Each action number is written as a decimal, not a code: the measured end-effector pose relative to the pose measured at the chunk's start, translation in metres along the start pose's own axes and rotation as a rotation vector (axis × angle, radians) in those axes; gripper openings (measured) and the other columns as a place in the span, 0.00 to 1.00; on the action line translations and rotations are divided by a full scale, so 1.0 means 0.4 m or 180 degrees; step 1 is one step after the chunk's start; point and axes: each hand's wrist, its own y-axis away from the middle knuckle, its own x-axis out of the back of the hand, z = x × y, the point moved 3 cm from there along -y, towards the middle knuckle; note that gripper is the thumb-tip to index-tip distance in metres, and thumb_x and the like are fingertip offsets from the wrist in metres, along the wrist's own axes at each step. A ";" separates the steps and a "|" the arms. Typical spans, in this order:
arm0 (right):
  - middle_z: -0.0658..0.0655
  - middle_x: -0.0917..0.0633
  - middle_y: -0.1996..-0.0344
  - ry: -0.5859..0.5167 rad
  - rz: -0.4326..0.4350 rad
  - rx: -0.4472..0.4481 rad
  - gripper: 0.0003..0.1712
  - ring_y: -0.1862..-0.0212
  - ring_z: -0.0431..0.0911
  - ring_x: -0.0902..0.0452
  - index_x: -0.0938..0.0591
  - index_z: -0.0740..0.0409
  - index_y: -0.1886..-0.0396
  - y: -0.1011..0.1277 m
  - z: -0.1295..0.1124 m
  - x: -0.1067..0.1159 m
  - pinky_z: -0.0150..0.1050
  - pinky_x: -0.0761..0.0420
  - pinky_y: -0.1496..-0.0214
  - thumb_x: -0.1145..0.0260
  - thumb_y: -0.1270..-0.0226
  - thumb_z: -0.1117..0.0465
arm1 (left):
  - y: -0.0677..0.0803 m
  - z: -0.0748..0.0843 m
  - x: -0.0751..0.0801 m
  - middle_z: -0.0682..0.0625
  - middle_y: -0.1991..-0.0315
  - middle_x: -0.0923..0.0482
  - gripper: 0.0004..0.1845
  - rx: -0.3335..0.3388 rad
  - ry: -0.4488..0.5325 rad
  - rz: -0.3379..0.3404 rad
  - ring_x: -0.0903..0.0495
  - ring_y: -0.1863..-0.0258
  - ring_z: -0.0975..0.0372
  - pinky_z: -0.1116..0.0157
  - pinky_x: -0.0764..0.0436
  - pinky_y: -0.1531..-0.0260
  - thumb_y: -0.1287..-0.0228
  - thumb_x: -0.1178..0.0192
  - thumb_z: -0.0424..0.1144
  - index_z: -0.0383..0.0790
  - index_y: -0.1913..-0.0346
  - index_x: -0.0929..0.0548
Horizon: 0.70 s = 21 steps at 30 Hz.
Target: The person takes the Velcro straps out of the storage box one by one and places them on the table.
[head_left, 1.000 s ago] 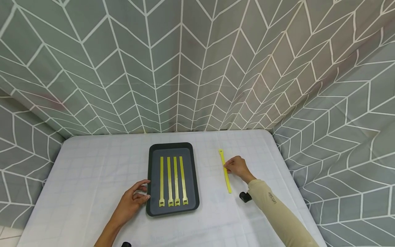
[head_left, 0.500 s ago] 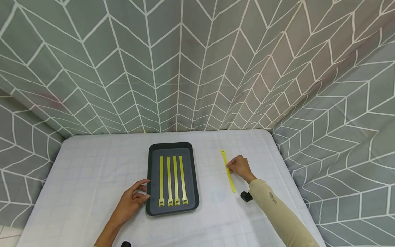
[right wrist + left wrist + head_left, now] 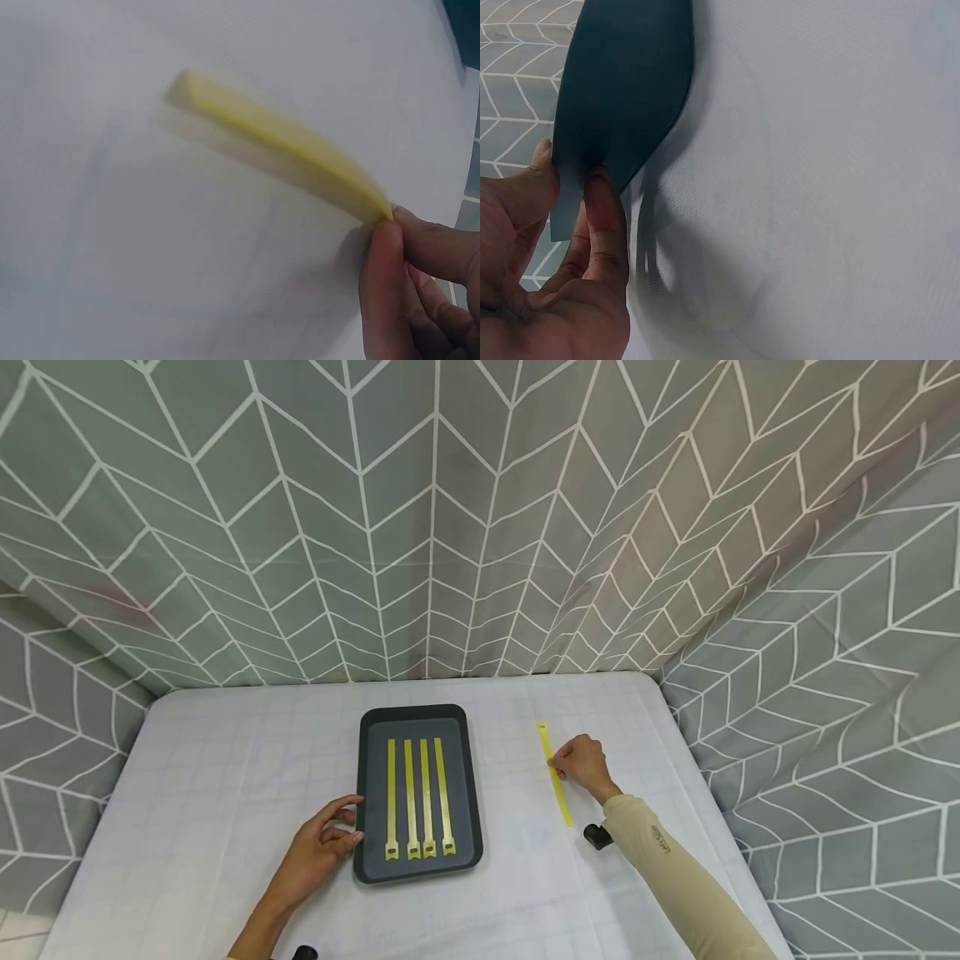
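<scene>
The yellow strap (image 3: 292, 142) is blurred in my right wrist view, and the part past my pinch is hidden. From the head, my right hand (image 3: 585, 766) covers a bit of its middle. The print (image 3: 662, 840) on my sleeve (image 3: 686, 881) is too small to read surely. My left wrist view cuts off the tray (image 3: 630, 82) at the top and my left hand (image 3: 570, 315) at the left; the near edge of the bench (image 3: 225, 777) lies below the head view.
</scene>
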 end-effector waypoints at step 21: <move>0.52 0.16 0.85 0.0023 0.0118 0.0044 0.10 0.77 0.42 0.24 0.12 0.62 0.73 0.013 -0.009 0.009 0.34 0.28 0.71 0.22 0.43 0.60 | -0.001 -0.006 0.003 0.38 0.46 0.28 0.31 -0.0002 0.0012 -0.0018 0.18 0.60 0.60 0.69 0.21 0.64 0.34 0.35 0.28 0.45 0.30 0.29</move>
